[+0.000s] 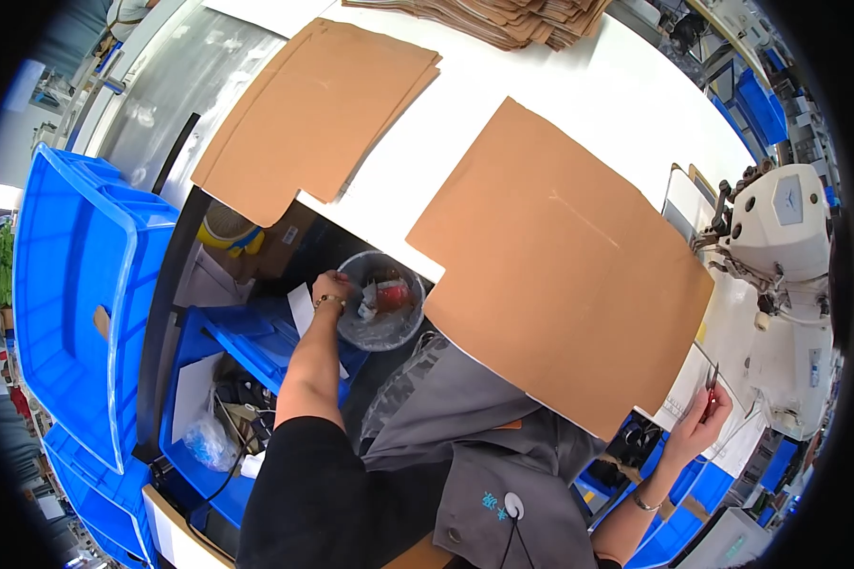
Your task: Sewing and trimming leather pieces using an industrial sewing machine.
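My left hand (330,287) is reached down at the left rim of a round waste bin (353,334) below the table edge. Its fingers look closed together; what they hold, if anything, is too small to make out. Inside the bin lie a red piece and pale scraps (389,296). At the right, my right hand (706,423) is closed round small red-handled thread snips (712,391), blades pointing up. In front of me lies a large brown leather-like panel (565,266), notched at its corners and overhanging the near table edge. Neither hand touches it.
More brown panels (323,109) lie at the left of the white table (626,85), with a tall stack (503,19) at the far edge. A sewing machine (778,223) stands at the right. Blue crates (71,284) stand at the left, and a blue tray (247,341) sits under the table.
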A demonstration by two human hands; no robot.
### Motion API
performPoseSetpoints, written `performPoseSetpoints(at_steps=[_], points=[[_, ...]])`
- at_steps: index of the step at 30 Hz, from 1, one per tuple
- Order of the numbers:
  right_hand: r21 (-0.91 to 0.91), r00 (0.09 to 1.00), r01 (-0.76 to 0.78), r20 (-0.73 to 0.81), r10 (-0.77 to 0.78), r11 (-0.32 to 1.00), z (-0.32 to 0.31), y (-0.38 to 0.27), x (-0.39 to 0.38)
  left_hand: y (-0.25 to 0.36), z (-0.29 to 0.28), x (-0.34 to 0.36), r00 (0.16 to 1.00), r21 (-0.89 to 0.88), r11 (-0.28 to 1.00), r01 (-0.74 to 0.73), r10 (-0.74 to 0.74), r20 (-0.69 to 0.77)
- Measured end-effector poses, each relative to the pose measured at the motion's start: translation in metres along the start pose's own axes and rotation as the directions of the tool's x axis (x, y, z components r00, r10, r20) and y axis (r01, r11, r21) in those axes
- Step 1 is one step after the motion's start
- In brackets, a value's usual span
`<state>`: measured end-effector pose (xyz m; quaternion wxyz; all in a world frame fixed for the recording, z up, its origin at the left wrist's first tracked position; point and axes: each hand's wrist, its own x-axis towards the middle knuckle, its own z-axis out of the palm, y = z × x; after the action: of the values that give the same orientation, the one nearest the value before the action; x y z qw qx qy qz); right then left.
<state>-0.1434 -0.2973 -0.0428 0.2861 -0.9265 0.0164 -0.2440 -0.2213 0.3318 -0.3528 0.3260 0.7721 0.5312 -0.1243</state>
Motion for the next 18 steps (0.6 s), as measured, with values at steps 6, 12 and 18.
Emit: performPoseSetpoints(at_steps=[6,12,18], points=[[0.007,1.0,-0.005,-0.013,0.005,1.0,0.003,-0.007,0.0,0.09,-0.056,-0.071,0.367,-0.313,0.914,-0.259,0.392,0.844],[0.027,1.0,-0.008,-0.026,0.009,1.0,0.004,-0.013,0.0,0.187,-0.145,-0.206,0.004,-0.732,0.676,-0.081,0.735,0.678],[0.052,1.0,0.012,-0.013,-0.012,0.999,0.003,-0.014,0.0,0.245,-0.181,-0.289,0.491,-0.242,0.514,-0.823,0.858,0.15]])
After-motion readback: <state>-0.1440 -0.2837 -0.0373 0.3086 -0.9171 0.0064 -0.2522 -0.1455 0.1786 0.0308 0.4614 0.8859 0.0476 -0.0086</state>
